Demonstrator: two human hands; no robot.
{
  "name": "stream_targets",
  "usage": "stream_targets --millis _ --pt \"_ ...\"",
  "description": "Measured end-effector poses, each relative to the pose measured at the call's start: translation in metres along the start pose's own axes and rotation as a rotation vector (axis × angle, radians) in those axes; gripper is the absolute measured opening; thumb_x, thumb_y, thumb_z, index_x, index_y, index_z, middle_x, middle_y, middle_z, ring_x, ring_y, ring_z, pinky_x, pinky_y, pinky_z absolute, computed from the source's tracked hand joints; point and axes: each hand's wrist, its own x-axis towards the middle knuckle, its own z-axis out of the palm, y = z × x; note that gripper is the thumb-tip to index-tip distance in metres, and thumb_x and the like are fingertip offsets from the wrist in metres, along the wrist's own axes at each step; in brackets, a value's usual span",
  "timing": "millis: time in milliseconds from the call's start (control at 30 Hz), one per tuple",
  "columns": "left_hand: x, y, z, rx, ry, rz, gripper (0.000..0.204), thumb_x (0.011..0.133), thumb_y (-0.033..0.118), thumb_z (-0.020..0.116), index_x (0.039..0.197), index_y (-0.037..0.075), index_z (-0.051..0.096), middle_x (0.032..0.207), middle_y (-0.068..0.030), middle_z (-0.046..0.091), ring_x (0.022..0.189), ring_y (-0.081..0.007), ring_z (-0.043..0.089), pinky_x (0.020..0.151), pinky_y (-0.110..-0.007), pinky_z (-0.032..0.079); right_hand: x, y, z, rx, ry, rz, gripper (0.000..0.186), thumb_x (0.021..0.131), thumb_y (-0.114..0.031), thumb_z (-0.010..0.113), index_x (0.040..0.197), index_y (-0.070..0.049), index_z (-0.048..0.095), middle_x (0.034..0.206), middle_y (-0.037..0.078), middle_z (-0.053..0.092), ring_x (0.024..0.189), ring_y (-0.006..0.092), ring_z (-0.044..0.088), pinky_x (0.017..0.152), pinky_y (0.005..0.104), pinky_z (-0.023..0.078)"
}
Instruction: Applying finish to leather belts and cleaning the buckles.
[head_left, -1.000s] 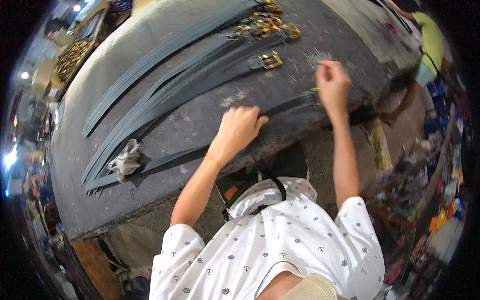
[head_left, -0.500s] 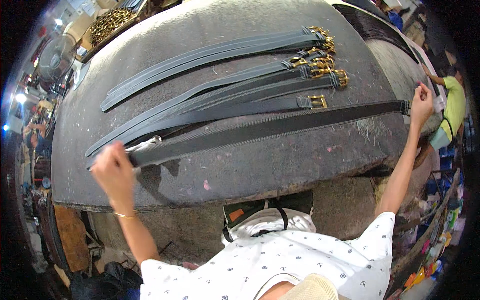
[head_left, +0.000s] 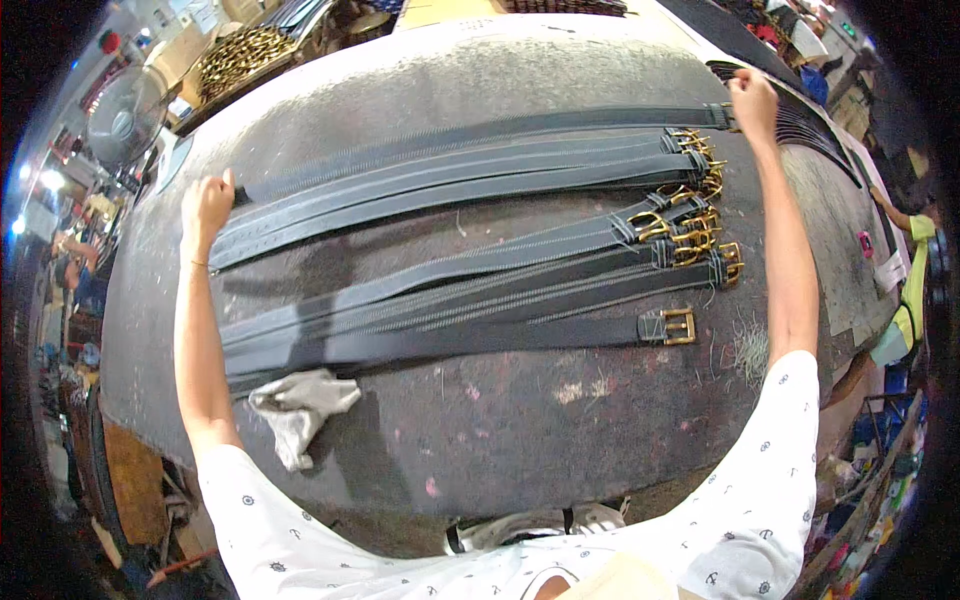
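Observation:
A dark leather belt (head_left: 480, 137) with light edge stitching stretches across the far part of the table between my hands. My left hand (head_left: 208, 205) is closed on its tip end. At the buckle end my right hand (head_left: 754, 103) grips it, with the buckle mostly hidden by the fingers. Just nearer lies a group of belts (head_left: 450, 190) with gold buckles pointing right. Closer still is a second group of belts (head_left: 480, 275), and in front of these a single plain belt (head_left: 500, 342) with a square gold buckle. A crumpled white cloth (head_left: 300, 405) rests near their left ends.
The dark worktable (head_left: 560, 440) has a curved near edge at my waist. Loose thread bits (head_left: 750, 350) lie at its right. A fan (head_left: 122, 115) and a heap of gold-coloured buckles (head_left: 245, 65) stand far left. Another person (head_left: 912, 290) is at the right edge.
Both hands have carried the stretched belt away from me, from the near side of the other belts to beyond them. The view has shifted, and the white cloth now shows fully.

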Motion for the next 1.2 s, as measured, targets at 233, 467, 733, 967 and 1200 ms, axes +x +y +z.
stream_targets --millis 233,467,733,967,1200 --pt "-0.012 0.013 0.126 -0.079 -0.101 0.021 0.046 0.095 0.037 0.056 0.068 0.003 0.070 0.074 -0.0245 0.066 0.072 -0.0423 0.065 0.070 -0.049 0.052 -0.008 0.002 0.085 -0.068 -0.121 0.087 0.018 0.085 -0.016 0.062 0.096 -0.002 0.067 0.092 0.020 0.071 0.089 0.0352 0.070 0.079 0.0435 0.055" --pt "-0.005 0.049 0.143 -0.315 -0.387 -0.153 0.045 0.095 0.036 0.056 0.075 -0.003 0.068 0.077 -0.0247 0.065 0.080 -0.0440 0.064 0.075 -0.051 0.051 -0.030 0.018 0.130 -0.012 -0.292 0.092 0.017 0.084 -0.015 0.063 0.093 -0.002 0.065 0.094 0.022 0.069 0.094 0.0378 0.067 0.084 0.0460 0.052" --pt "0.016 0.135 0.100 -0.670 -0.299 0.048 0.035 0.093 0.030 0.063 0.089 -0.005 0.068 0.088 -0.0217 0.062 0.087 -0.0381 0.061 0.079 -0.045 0.048 -0.036 0.025 0.128 -0.037 -0.415 0.071 0.016 0.084 -0.013 0.063 0.094 -0.001 0.064 0.093 0.021 0.069 0.094 0.0380 0.067 0.083 0.0457 0.052" --pt "0.054 0.288 0.064 -0.848 -0.280 0.244 0.040 0.092 0.037 0.064 0.106 0.000 0.069 0.107 -0.0180 0.062 0.107 -0.0362 0.056 0.093 -0.046 0.047 -0.035 0.027 0.128 -0.046 -0.376 0.025 0.016 0.085 -0.010 0.061 0.096 0.000 0.065 0.094 0.022 0.069 0.094 0.0382 0.068 0.082 0.0455 0.053" --pt "0.053 0.316 0.060 -0.887 -0.390 0.130 0.047 0.087 0.046 0.067 0.110 0.005 0.069 0.112 -0.0164 0.062 0.114 -0.0357 0.054 0.100 -0.045 0.044 -0.035 0.028 0.111 -0.027 -0.406 0.096 0.016 0.086 -0.014 0.060 0.096 -0.005 0.067 0.097 0.020 0.071 0.096 0.0368 0.068 0.085 0.0451 0.054"
